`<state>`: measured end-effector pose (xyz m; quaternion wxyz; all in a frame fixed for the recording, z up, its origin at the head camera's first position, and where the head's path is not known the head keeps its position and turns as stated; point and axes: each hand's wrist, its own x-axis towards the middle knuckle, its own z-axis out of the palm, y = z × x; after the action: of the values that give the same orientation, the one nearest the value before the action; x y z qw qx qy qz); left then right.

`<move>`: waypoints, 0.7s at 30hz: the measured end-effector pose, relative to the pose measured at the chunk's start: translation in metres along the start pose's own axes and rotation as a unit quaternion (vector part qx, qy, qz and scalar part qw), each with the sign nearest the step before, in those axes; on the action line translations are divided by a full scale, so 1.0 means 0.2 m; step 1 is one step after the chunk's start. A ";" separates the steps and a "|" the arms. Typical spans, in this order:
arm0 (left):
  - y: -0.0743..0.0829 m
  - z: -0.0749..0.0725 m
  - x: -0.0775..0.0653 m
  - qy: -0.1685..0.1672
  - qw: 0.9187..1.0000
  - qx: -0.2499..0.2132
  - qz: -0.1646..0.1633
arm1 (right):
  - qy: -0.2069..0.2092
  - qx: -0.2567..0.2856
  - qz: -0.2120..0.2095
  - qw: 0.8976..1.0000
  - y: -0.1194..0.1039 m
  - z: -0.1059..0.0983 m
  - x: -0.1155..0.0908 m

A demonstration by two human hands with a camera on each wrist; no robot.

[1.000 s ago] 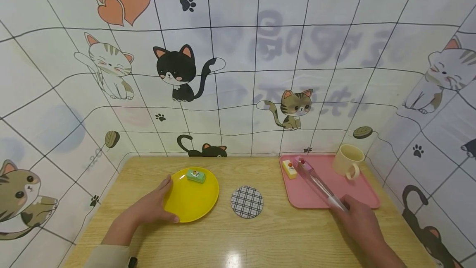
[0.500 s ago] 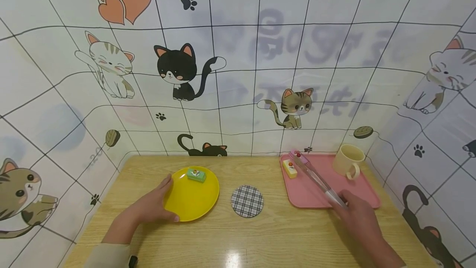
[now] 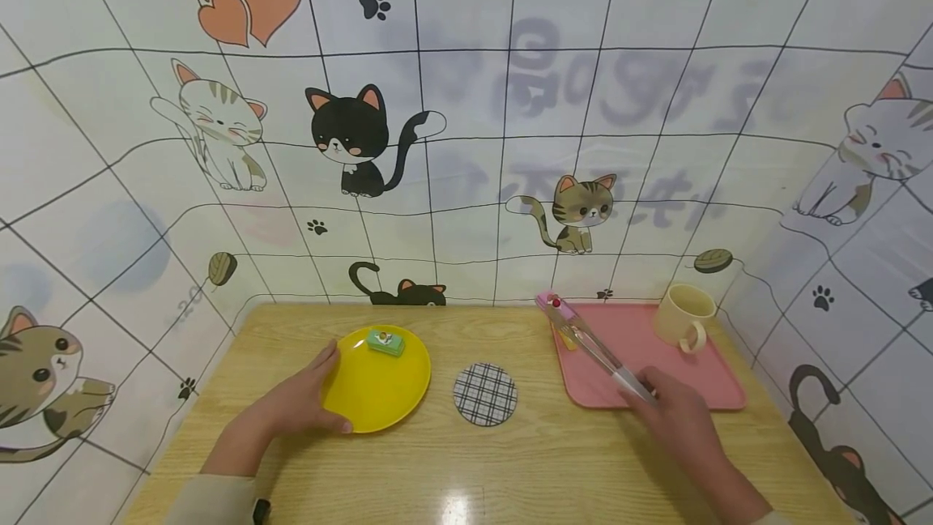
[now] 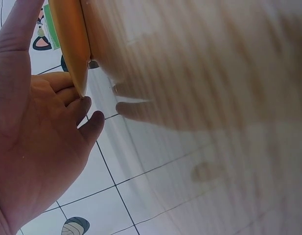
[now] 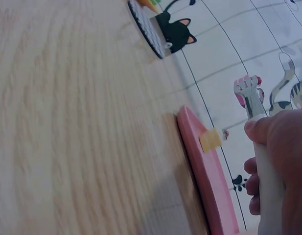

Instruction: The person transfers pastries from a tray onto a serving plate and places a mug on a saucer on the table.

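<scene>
In the head view my left hand [image 3: 297, 405] holds the left rim of a yellow plate [image 3: 375, 395], fingers at the far side and thumb at the near side. A small green toy cake [image 3: 385, 343] lies on that plate. My right hand [image 3: 681, 420] grips metal tongs [image 3: 599, 352] with a pale handle. Between the tips of the tongs is a pink toy cake [image 3: 565, 309] with a red berry on top, raised above the back left corner of a pink tray [image 3: 619, 391]. A yellow toy cake [image 5: 210, 140] stands on the tray, partly hidden by the tongs in the head view.
A cream mug [image 3: 683, 316] stands at the tray's back right. Between plate and tray lies a round checked coaster [image 3: 485, 394] on the wooden table [image 3: 408, 476]. Cat-patterned cloth walls [image 3: 466, 104] enclose the table's back and sides.
My right hand has lifted the pink toy cake with the tongs and moved it left, to the tray's back left corner. My left hand and the plate have stayed in place.
</scene>
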<state>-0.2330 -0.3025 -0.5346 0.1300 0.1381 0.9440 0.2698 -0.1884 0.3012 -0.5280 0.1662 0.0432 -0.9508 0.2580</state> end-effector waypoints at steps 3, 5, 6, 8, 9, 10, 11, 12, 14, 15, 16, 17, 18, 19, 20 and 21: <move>0.00 0.00 0.00 0.000 1.000 0.000 -0.001 | -0.013 0.002 -0.005 1.000 -0.04 0.03 0.00; 0.00 0.00 0.00 0.000 1.000 -0.003 -0.002 | -0.017 0.005 -0.014 1.000 -0.07 0.05 0.00; 0.00 0.00 0.00 0.000 1.000 -0.005 -0.002 | -0.017 0.008 -0.018 1.000 -0.09 0.06 0.00; 0.00 0.00 0.00 0.000 1.000 -0.010 -0.002 | -0.017 0.013 -0.028 0.999 -0.11 0.08 0.00; 0.00 0.00 0.00 0.001 1.000 -0.013 -0.002 | -0.017 0.015 -0.031 0.999 -0.12 0.09 0.00; 0.00 0.00 0.00 0.001 1.000 -0.014 -0.002 | -0.017 0.018 -0.032 0.999 -0.13 0.10 0.00; 0.00 0.00 0.00 0.001 1.000 -0.016 -0.002 | -0.019 0.021 -0.032 0.999 -0.14 0.11 0.00; 0.00 0.00 0.00 0.001 1.000 -0.017 -0.003 | -0.021 0.023 -0.032 0.999 -0.15 0.12 0.01; 0.00 0.00 0.00 0.001 1.000 -0.018 -0.003 | -0.029 0.029 -0.028 0.999 -0.18 0.14 0.01; 0.00 0.00 0.00 0.002 1.000 -0.019 -0.004 | -0.034 0.032 -0.026 0.999 -0.19 0.15 0.01; 0.00 0.00 -0.01 0.002 1.000 -0.018 -0.003 | -0.036 0.034 -0.025 0.998 -0.20 0.16 0.01; 0.00 0.00 -0.01 0.002 1.000 -0.018 -0.002 | -0.039 0.035 -0.025 0.998 -0.21 0.17 0.01; 0.00 0.00 -0.01 0.002 1.000 -0.019 -0.001 | -0.042 0.037 -0.027 0.998 -0.23 0.18 0.01; 0.00 0.00 -0.01 0.002 1.000 -0.018 -0.001 | -0.044 0.039 -0.030 0.998 -0.24 0.19 0.01; 0.00 0.00 -0.01 0.002 1.000 -0.019 0.000 | -0.045 0.038 -0.034 0.998 -0.26 0.20 0.01; 0.00 0.00 -0.01 0.002 1.000 -0.019 0.000 | -0.045 0.038 -0.039 0.998 -0.27 0.21 0.01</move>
<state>-0.2323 -0.3031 -0.5335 0.1311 0.1354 0.9389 0.2880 -0.1939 0.2335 -0.5348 0.1309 0.0977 -0.9446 0.2847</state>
